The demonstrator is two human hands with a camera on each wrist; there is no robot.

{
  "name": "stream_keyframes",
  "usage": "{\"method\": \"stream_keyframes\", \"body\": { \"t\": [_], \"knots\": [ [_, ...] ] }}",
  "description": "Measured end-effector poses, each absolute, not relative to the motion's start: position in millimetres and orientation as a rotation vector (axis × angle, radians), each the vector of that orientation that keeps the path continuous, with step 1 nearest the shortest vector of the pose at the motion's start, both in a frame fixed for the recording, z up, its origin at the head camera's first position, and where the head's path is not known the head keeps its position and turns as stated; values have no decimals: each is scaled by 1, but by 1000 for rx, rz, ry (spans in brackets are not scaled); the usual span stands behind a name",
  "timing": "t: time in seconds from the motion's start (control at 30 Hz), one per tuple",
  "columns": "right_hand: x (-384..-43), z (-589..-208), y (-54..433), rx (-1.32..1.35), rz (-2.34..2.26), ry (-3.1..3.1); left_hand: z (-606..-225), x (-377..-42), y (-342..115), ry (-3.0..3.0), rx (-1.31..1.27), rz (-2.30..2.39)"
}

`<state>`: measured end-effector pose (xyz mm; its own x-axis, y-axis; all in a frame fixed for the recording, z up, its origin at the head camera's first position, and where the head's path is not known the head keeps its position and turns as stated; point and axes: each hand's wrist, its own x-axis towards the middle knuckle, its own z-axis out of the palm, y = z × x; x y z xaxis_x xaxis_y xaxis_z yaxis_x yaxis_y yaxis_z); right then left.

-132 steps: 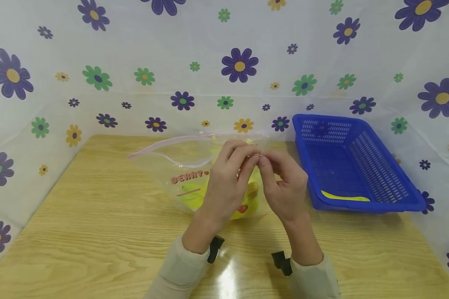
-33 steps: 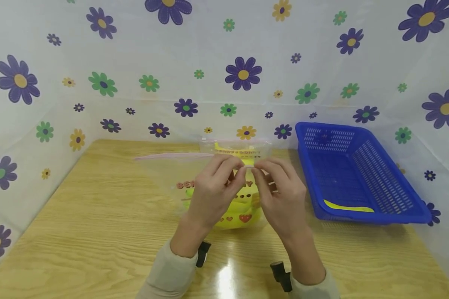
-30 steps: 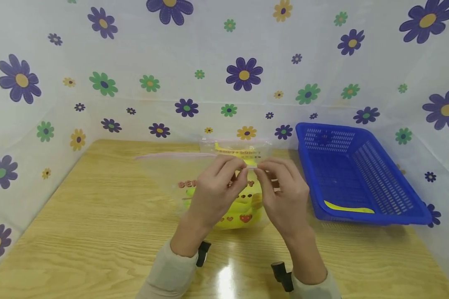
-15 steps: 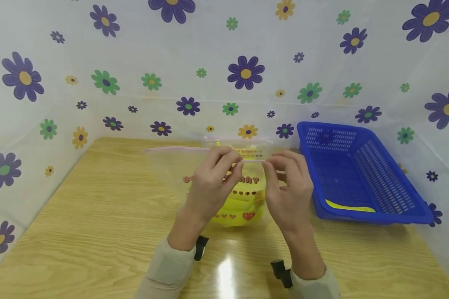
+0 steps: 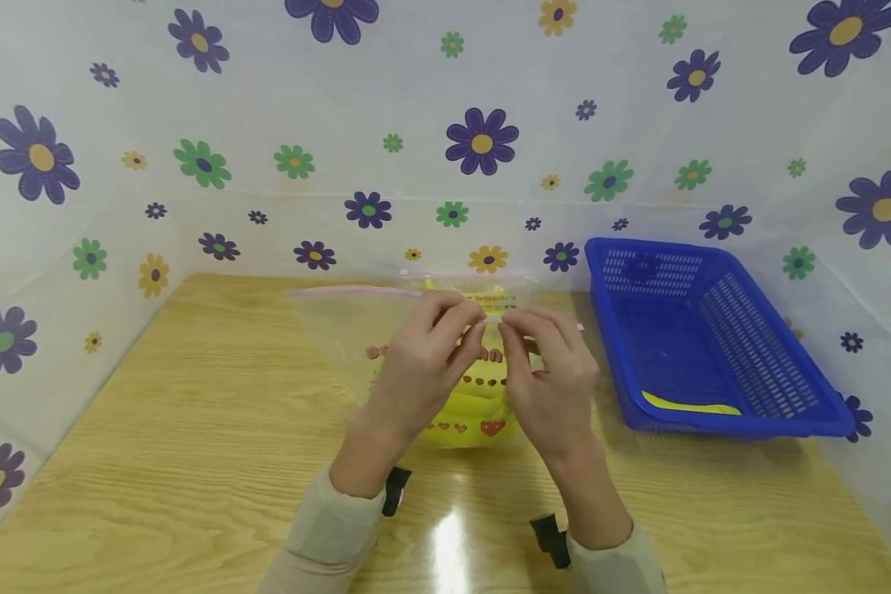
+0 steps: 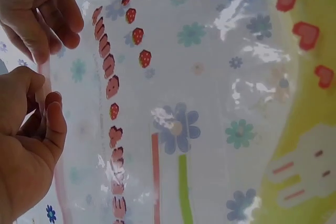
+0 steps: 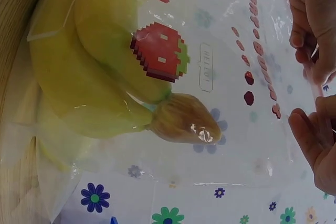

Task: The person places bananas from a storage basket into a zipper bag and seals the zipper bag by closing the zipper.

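Note:
My left hand (image 5: 426, 355) and right hand (image 5: 553, 371) face each other, both pinching the pink zip strip (image 5: 349, 290) of a clear printed zip bag (image 5: 330, 326). Their fingertips are a short way apart along the strip. Inside the bag lie yellow bananas (image 7: 94, 93), with a brown stem end showing in the right wrist view. The bag stands upright on the table, bearing "Berry Bunny" lettering and a red strawberry print (image 7: 160, 51). A small white tab (image 5: 581, 327) shows at the strip's right end. My hands hide part of the bag's upper middle.
A second zip bag (image 5: 523, 285) with something yellow in it stands behind. At right is a blue basket (image 5: 624, 363), a yellow curved thing (image 5: 690, 405) inside. The wooden table (image 5: 193, 429) is backed by flowered cloth (image 5: 304, 82).
Over the last seconds the bag's gaping left mouth has come together into a line. Since half a second ago my right hand has moved left, closer to my left hand.

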<state>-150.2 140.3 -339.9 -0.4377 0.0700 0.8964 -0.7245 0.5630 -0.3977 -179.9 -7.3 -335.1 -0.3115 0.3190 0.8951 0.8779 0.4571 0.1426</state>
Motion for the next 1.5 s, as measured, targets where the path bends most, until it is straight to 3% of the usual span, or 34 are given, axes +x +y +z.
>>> {"method": "stream_keyframes", "body": {
  "t": [1.5],
  "knots": [
    [-152, -342, 141, 564, 951, -1860, -336, -183, -11, -1831, -1046, -730]
  ]
}}
